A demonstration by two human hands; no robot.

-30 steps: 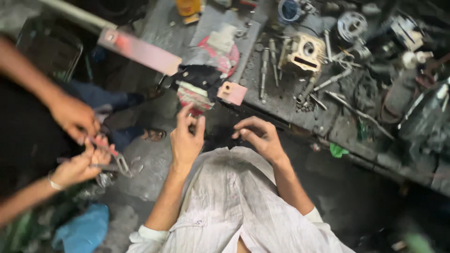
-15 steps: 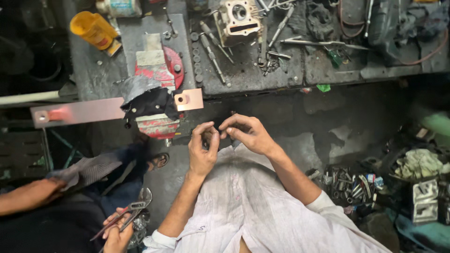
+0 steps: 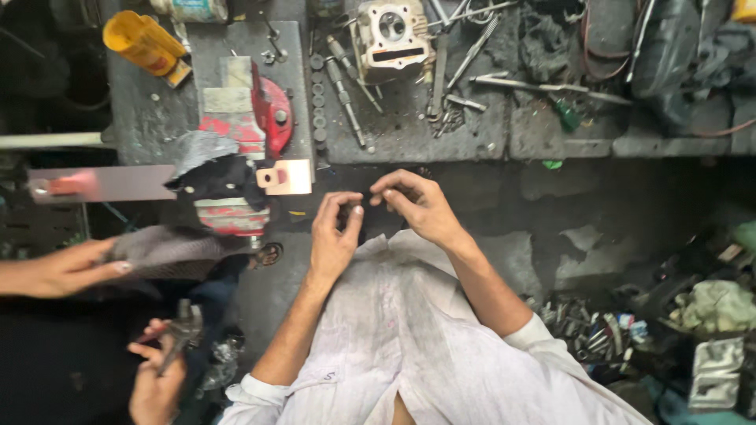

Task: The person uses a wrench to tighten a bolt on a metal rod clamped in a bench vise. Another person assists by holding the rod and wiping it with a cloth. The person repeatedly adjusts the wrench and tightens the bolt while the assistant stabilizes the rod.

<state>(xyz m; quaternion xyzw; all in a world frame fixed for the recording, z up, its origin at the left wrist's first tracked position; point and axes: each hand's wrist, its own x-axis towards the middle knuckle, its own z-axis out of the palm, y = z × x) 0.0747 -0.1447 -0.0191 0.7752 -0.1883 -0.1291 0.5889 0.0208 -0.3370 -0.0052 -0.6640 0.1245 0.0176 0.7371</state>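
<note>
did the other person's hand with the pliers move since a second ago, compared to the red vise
Yes. The co-worker's hand with the pliers dropped from level with the red vise to well below it.

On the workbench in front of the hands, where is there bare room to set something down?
Bare bench lies between the yellow can and the red vise. The stretch around the engine part and loose bolts is crowded.

On the desk (image 3: 472, 134) a red vise (image 3: 244, 134) clamped a flat metal bar (image 3: 118, 182) at nine o'clock; a yellow can (image 3: 146, 43) lay at eleven, an engine part (image 3: 391, 31) (pale metal) at twelve.
</note>
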